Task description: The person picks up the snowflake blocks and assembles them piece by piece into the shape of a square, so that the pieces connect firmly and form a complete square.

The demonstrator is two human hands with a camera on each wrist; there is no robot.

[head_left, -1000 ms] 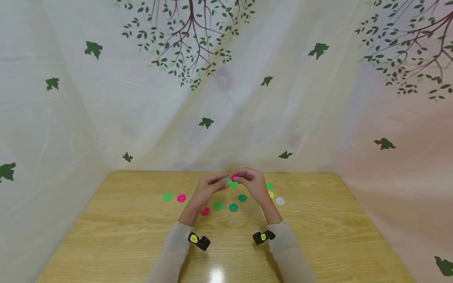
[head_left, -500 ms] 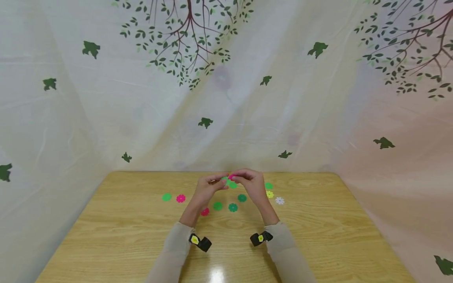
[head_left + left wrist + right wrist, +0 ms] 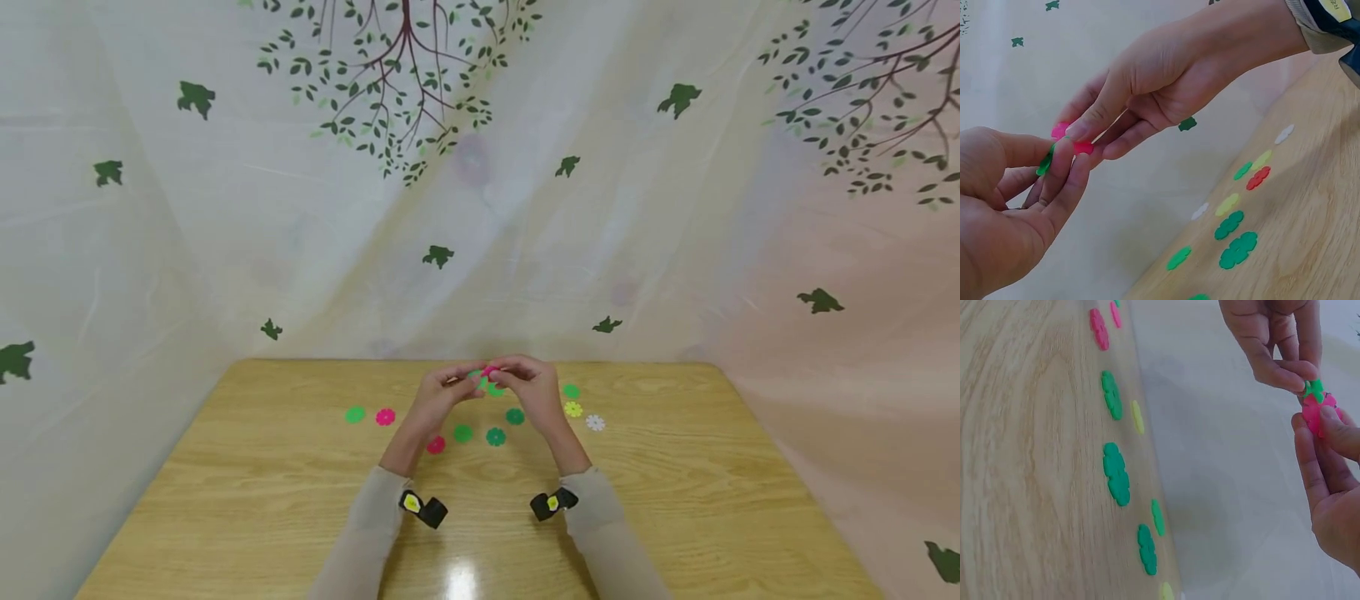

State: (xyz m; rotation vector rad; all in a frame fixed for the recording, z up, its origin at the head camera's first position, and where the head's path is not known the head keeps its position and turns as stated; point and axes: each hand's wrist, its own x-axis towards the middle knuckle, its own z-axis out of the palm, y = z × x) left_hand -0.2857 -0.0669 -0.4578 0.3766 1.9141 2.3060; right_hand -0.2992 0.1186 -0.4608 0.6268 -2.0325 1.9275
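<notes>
Sleeves (image 3: 356, 533): beige, nearest, one on each forearm.
Wrist units (image 3: 552, 505): black, one strapped at each cuff.
Counter (image 3: 285, 500): wood-grained, extended back to the backdrop.
Near row: a crimson disc (image 3: 436, 445), a green disc (image 3: 462, 433) and a dark green disc (image 3: 496, 437) lay flat, left to right.
Flanks: a pink disc (image 3: 386, 417) lay left of the left hand; a white disc (image 3: 596, 422) and a yellow disc (image 3: 573, 409) lay right of the right hand.
Left hand (image 3: 441, 400): raised above the counter; grip closed to a pinch on the held green disc (image 3: 1314, 391).
Right hand (image 3: 536, 392): beside it; grip closed to a pinch on the held pink disc (image 3: 1314, 419).
Held discs: between both hands, overlapping in the right wrist view; interlocking could not be determined.
Backdrop (image 3: 337, 242): pale cloth, leaf-printed.
</notes>
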